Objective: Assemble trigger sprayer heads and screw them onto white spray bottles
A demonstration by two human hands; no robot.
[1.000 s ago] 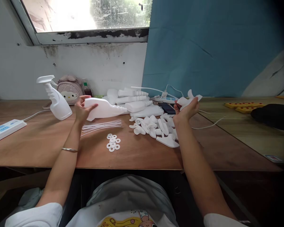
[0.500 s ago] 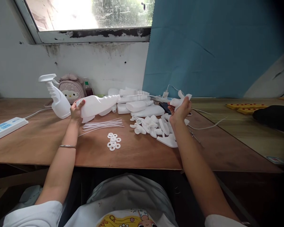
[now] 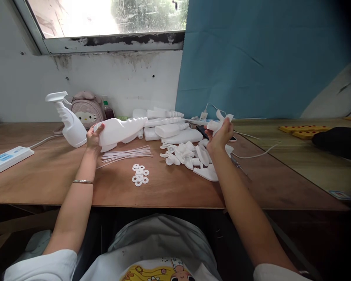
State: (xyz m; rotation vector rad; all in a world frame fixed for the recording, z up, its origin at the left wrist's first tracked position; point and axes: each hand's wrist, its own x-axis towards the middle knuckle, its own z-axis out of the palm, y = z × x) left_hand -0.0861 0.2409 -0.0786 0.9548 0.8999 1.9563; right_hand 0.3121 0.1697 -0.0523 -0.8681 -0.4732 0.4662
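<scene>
My left hand (image 3: 94, 137) is closed around the base of a white plastic bottle (image 3: 121, 130), which lies sideways in the air with its neck pointing right. In my right hand (image 3: 220, 136), raised above the table, is a white spray trigger head (image 3: 216, 124); the fingers partly cover it. Below that hand lies a heap of loose white spray head parts (image 3: 188, 154). A bundle of thin white tubes (image 3: 127, 155) rests beneath the held bottle. Nearer the front are several white ring washers (image 3: 139, 174).
One bottle with its spray head fitted (image 3: 73, 127) stands tilted-looking at the left, by a pink bag (image 3: 86, 111). Several white bottles (image 3: 175, 130) are piled at the back. A power strip (image 3: 10, 160) lies left; a screwdriver-like tool (image 3: 240, 166) and white cable (image 3: 259, 155) lie right.
My right hand has shifted slightly left with the spray trigger head. My left hand keeps hold of the bottle almost in place. The whole view has moved a little.
</scene>
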